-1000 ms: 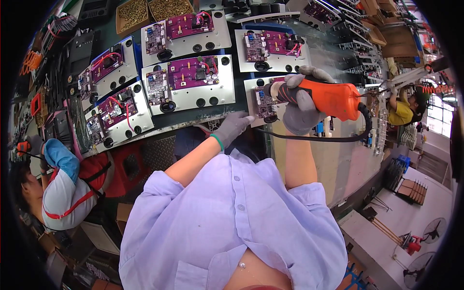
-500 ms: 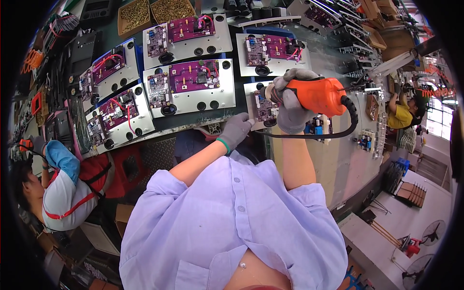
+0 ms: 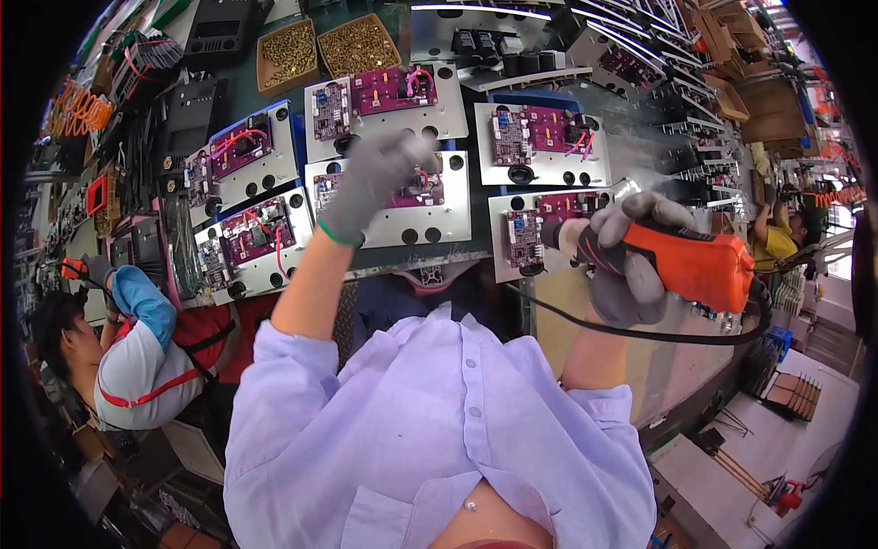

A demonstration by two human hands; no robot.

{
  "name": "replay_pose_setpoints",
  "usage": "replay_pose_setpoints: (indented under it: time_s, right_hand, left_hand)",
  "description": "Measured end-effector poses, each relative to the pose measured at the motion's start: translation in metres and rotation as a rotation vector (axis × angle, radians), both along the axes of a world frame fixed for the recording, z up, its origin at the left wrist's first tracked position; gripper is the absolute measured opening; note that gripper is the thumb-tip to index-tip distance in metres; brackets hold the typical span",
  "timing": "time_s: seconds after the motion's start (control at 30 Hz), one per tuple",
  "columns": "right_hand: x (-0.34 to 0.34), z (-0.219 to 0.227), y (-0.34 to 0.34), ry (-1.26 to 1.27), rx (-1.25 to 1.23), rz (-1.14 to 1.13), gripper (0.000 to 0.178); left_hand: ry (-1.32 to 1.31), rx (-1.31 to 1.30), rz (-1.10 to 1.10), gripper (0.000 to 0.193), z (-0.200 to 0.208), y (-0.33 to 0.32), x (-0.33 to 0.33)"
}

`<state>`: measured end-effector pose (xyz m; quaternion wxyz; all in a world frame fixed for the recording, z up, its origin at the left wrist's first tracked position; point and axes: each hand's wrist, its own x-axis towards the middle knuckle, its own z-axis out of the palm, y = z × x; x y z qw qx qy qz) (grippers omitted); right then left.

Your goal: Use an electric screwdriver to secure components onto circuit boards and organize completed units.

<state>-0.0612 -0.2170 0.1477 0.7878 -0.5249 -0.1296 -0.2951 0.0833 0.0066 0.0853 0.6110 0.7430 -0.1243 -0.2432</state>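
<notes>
My right hand [image 3: 631, 274], in a grey glove, is wrapped round an orange corded electric screwdriver [image 3: 700, 263], whose nose points left over the near right metal plate [image 3: 501, 224] with its purple circuit board [image 3: 560, 203]. My left hand [image 3: 370, 183], also gloved, hovers above the middle metal plate [image 3: 453, 215], hiding part of that plate's purple board. Motion smears its fingers, so I cannot tell whether they hold anything. A black cord [image 3: 631, 333] loops from the screwdriver's rear below my right wrist.
Several more plates with boards and red wires lie around, such as one plate [image 3: 448, 119] further back. Two boxes of brass-coloured small parts [image 3: 291, 57] stand at the far side. Metal frames crowd the right. Co-workers sit at left [image 3: 151, 366] and far right [image 3: 782, 233].
My left hand has moved up and left, from the bench's near edge to over the middle plate. The right hand with the screwdriver has shifted right and down in view. The view itself has shifted.
</notes>
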Motion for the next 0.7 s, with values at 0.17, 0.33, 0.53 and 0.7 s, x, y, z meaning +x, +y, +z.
replay_pose_setpoints:
  time_s: [0.17, 0.33, 0.53, 0.7]
  right_hand:
    - [-0.026, -0.001, -0.001, 0.048, -0.006, 0.036, 0.049]
    - [-0.039, 0.003, 0.003, 0.014, -0.112, -0.033, 0.05]
    - [-0.057, 0.004, 0.017, 0.073, -0.098, -0.175, 0.048]
    - [-0.056, 0.004, 0.029, 0.099, -0.07, -0.212, 0.048]
  left_hand:
    - [-0.363, 0.896, 0.171, 0.025, -0.067, 0.028, 0.168]
    - [-0.334, 1.283, -0.07, 0.043, -0.124, 0.014, 0.243]
    - [-0.518, 1.331, -0.22, 0.038, -0.156, 0.029, 0.266]
    - [-0.65, 1.378, -0.336, 0.029, -0.148, 0.039, 0.27]
